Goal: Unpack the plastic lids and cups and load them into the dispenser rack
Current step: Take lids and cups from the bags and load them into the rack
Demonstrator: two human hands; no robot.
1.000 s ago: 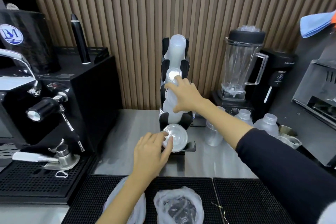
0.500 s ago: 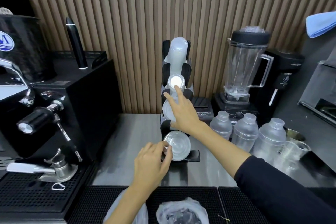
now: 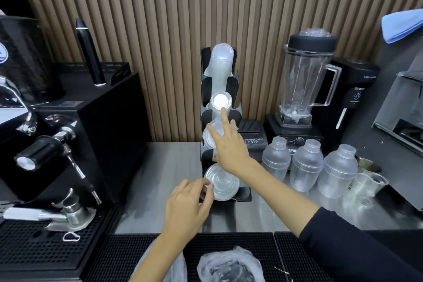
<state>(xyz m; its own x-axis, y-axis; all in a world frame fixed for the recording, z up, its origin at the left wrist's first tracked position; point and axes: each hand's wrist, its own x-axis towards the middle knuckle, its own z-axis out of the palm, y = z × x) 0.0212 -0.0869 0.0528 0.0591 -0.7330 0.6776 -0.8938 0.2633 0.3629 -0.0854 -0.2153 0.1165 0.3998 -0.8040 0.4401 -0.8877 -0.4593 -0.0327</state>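
A black dispenser rack (image 3: 233, 86) stands on the steel counter against the slatted wall. Its top slot holds a stack of frosted cups (image 3: 219, 63), the slot below a second stack with a bright white end (image 3: 220, 100). The bottom slot holds clear plastic lids (image 3: 223, 182). My left hand (image 3: 186, 207) pinches the left edge of the lid stack. My right hand (image 3: 230, 144) lies with fingers spread on the stack in the third slot (image 3: 209, 137), forefinger pointing up. Two plastic bags (image 3: 229, 263) lie on the black mat near me.
An espresso machine (image 3: 68, 144) fills the left side, with its drip tray (image 3: 34, 247) in front. A blender (image 3: 304, 80) and three plastic shakers (image 3: 306, 165) stand right of the rack, with measuring cups (image 3: 368, 185) beyond. A small receipt printer (image 3: 251, 135) sits behind the rack.
My right hand has slid down and opened out over the third slot. The left hand stays at the lids. The view has shifted slightly down and left.
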